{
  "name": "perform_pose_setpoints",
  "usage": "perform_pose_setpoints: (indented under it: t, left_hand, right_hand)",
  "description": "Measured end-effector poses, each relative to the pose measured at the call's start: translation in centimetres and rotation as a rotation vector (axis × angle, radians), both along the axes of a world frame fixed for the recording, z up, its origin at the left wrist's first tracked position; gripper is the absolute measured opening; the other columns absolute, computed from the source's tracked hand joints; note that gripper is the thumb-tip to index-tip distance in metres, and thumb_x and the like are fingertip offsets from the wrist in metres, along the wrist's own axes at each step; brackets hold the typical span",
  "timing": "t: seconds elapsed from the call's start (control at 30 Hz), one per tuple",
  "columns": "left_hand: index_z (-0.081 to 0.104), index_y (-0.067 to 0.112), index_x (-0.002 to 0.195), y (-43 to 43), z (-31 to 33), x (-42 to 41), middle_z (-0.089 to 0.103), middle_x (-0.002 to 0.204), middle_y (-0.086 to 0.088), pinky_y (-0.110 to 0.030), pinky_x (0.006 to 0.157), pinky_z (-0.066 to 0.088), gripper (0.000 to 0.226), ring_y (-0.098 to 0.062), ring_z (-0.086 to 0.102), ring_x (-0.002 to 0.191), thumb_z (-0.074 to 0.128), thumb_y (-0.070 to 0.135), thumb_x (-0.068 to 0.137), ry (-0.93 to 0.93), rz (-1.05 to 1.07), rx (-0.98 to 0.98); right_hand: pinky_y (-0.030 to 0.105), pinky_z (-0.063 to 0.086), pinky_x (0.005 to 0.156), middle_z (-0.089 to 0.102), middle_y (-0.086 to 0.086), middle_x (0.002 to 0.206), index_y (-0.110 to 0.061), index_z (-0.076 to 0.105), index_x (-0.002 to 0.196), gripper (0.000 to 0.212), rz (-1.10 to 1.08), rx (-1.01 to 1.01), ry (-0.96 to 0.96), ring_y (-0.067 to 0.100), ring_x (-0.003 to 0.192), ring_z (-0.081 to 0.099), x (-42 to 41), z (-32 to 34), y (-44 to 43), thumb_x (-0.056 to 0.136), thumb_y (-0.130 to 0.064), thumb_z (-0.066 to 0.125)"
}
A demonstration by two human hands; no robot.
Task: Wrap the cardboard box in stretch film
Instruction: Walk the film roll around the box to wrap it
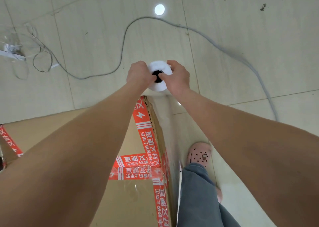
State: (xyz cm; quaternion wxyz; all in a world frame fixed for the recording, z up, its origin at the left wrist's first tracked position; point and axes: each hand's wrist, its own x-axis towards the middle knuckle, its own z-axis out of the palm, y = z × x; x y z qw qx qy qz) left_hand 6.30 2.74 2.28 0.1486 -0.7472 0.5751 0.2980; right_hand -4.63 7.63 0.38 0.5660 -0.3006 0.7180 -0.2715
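A large cardboard box (134, 197) with red printed tape stands on the floor below me, filling the lower left. Beyond its far right corner I hold a white roll of stretch film (158, 86) upright, seen from above with its dark core showing. My left hand (138, 75) grips the roll's left side and my right hand (177, 78) grips its right side, thumb at the core. A clear sheet of film (172, 140) runs from the roll down along the box's right side.
The floor is pale tile. A grey cable (124, 41) loops across it ahead and runs off to the right. A power strip with tangled wires (15, 52) lies at the far left. My leg in grey trousers and a pink clog (200, 155) stand right of the box.
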Motion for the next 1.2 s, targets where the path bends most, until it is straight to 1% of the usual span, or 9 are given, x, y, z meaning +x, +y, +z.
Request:
perform_pose_setpoints:
  t: [0.1,0.23,0.47,0.6,0.7,0.8,0.9,1.03,1.2]
  left_hand:
    - [0.055,0.011,0.090,-0.5,0.0,0.3,0.060,0.091,-0.008,-0.028,0.062,0.040,0.016,-0.025,0.056,0.079,0.062,0.018,0.077,0.004,-0.070,-0.031]
    - [0.049,0.030,0.133,-1.1,-0.2,-0.9,0.058,0.127,-0.006,-0.033,0.082,0.046,0.051,-0.027,0.057,0.112,0.050,0.013,0.085,0.078,-0.201,-0.027]
    - [0.057,0.018,0.098,-1.5,-0.6,-0.5,0.061,0.090,-0.003,-0.029,0.061,0.037,0.021,-0.024,0.053,0.078,0.051,0.012,0.079,0.025,-0.265,-0.040]
    - [0.052,0.016,0.085,-1.6,-0.8,0.3,0.054,0.081,-0.001,-0.028,0.060,0.035,0.007,-0.022,0.050,0.075,0.055,0.015,0.079,0.049,-0.114,-0.061]
    - [0.050,0.014,0.082,-1.4,-0.7,0.9,0.056,0.081,-0.003,-0.029,0.060,0.038,0.009,-0.024,0.053,0.074,0.059,0.015,0.077,0.099,0.104,-0.076]
    - [0.052,0.010,0.083,-0.8,-0.9,1.1,0.060,0.082,-0.005,-0.030,0.060,0.045,0.021,-0.025,0.060,0.075,0.065,0.026,0.076,0.149,0.313,-0.069]
    - [0.055,0.004,0.102,-1.0,-0.7,1.5,0.064,0.100,-0.011,-0.038,0.073,0.056,0.044,-0.030,0.066,0.086,0.069,0.036,0.076,0.176,0.486,-0.029]
    - [0.048,0.005,0.117,-1.8,-0.2,2.0,0.063,0.110,-0.014,-0.031,0.070,0.043,0.042,-0.032,0.060,0.100,0.063,0.025,0.083,0.090,0.401,-0.045]
    - [0.049,0.019,0.132,-2.3,0.0,1.6,0.061,0.117,-0.012,-0.035,0.078,0.044,0.047,-0.031,0.057,0.108,0.056,0.014,0.085,0.070,0.214,-0.128]
  right_hand:
    - [0.019,0.035,0.086,0.048,0.004,0.138,-0.021,0.033,0.145,0.069,-0.107,0.118,-0.032,0.020,0.118,0.050,1.3,-0.2,-0.3,0.084,-0.025,0.066]
    - [0.044,0.052,0.090,0.052,0.008,0.131,-0.020,0.030,0.144,0.062,-0.041,0.314,-0.108,0.027,0.105,0.055,1.5,-0.2,-0.9,0.088,-0.020,0.055]
    - [0.041,0.052,0.085,0.055,0.005,0.129,-0.028,0.036,0.142,0.056,0.160,0.211,0.009,0.028,0.107,0.056,0.9,-0.1,-2.5,0.089,-0.012,0.045]
    - [0.028,0.039,0.075,0.054,0.002,0.130,-0.033,0.041,0.139,0.055,0.331,0.129,0.121,0.024,0.104,0.054,0.4,-0.2,-4.0,0.088,-0.011,0.047]
    - [0.032,0.044,0.078,0.056,0.003,0.128,-0.034,0.048,0.133,0.053,0.530,0.052,0.231,0.026,0.106,0.056,0.6,0.5,-5.9,0.086,-0.009,0.046]
    - [0.035,0.047,0.081,0.058,0.002,0.123,-0.036,0.053,0.127,0.049,0.737,-0.046,0.321,0.028,0.106,0.057,0.6,1.0,-7.5,0.086,-0.012,0.045]
    - [0.036,0.043,0.092,0.052,0.000,0.136,-0.035,0.048,0.134,0.050,0.882,-0.156,0.370,0.026,0.119,0.051,0.9,1.0,-8.1,0.089,-0.014,0.041]
    - [0.034,0.039,0.092,0.045,0.008,0.138,-0.027,0.034,0.143,0.055,0.804,-0.060,0.353,0.029,0.121,0.049,2.0,0.8,-7.9,0.092,-0.016,0.048]
    - [0.036,0.038,0.092,0.049,0.014,0.130,-0.025,0.031,0.145,0.053,0.808,-0.040,0.353,0.034,0.117,0.050,2.3,0.8,-8.1,0.093,-0.015,0.040]
